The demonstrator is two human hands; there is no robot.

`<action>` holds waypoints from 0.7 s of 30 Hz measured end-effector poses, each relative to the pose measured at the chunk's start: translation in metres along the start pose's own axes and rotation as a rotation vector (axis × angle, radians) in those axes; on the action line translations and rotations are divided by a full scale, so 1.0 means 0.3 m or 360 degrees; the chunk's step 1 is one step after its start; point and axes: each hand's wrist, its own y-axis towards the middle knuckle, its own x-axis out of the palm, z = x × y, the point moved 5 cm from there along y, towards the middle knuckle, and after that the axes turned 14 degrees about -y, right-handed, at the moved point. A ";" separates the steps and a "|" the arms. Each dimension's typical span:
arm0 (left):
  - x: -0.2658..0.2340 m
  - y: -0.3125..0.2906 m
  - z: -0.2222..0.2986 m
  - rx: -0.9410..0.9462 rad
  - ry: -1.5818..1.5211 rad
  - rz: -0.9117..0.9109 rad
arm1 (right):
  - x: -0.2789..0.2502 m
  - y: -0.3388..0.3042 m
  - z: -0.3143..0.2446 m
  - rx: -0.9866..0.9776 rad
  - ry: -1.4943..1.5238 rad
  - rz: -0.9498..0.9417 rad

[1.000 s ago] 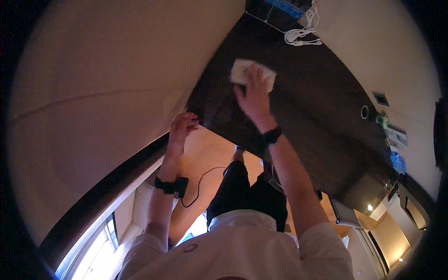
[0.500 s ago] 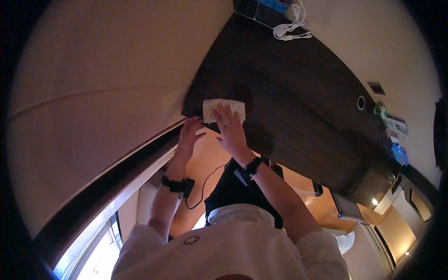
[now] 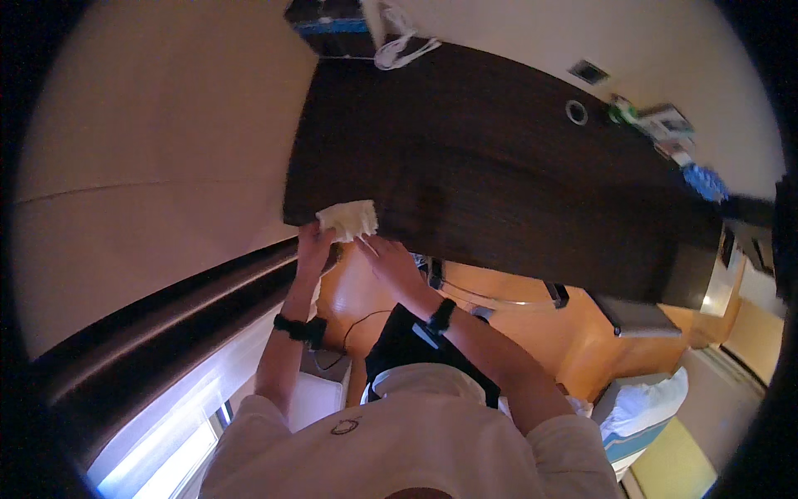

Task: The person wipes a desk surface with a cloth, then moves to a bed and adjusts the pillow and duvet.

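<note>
A cream-coloured cloth [image 3: 349, 219] lies at the near left corner of the dark wooden desk [image 3: 499, 183], partly over its front edge. My left hand [image 3: 313, 249] is closed on the cloth's left end, fingers bent around its lower corner. At the cloth's lower right edge, my right hand [image 3: 389, 259] pinches the fabric with its fingertips. Some fingertips are tucked under the cloth and hidden. Each wrist wears a black band.
White cables [image 3: 403, 50] and a dark box with a blue stripe [image 3: 332, 29] sit at the desk's far left. A round cable hole [image 3: 576, 112] and small items, one a blue packet [image 3: 705, 181], line the back right. A wall borders the left.
My right hand has gone from lying flat on the cloth to gripping its lower edge. My left hand has taken its left end. The cloth has shifted toward the front edge, and the view has turned.
</note>
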 end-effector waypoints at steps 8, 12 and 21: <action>0.433 -0.829 0.489 0.0536 0.0293 -0.0080 | -0.692 -0.833 0.110 0.0462 0.0385 0.0333; 0.821 -1.151 0.586 0.0526 0.0082 -0.0398 | -0.864 -1.280 0.206 0.0758 0.0639 0.0426; 1.949 -1.764 0.197 0.0300 0.0344 -0.1651 | -1.063 -2.322 0.465 0.1378 0.0677 0.0818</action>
